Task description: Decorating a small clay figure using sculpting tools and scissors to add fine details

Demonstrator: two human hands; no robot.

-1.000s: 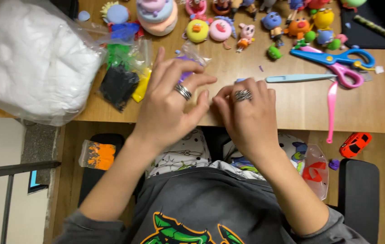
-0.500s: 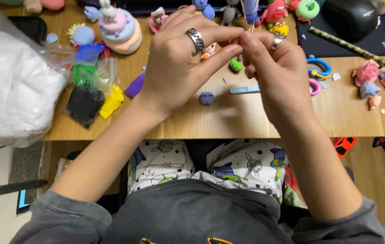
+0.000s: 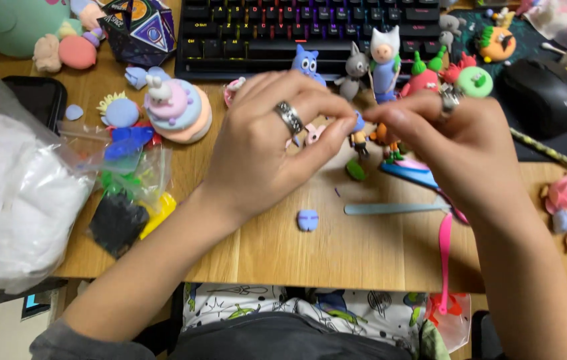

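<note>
Both hands have lifted: left hand [image 3: 263, 143] and right hand [image 3: 453, 143] pinch a tiny blue clay bit [image 3: 358, 123] with narrowed fingertips above the lavender clay piece [image 3: 307, 220]; overpressing could squash it.

Above the wooden table [image 3: 363, 260], the left hand [image 3: 263, 147] and right hand [image 3: 457, 143] pinch a tiny bluish clay bit [image 3: 359, 123] between fingertips; a small lavender clay piece [image 3: 307, 220] lies just below.
</note>
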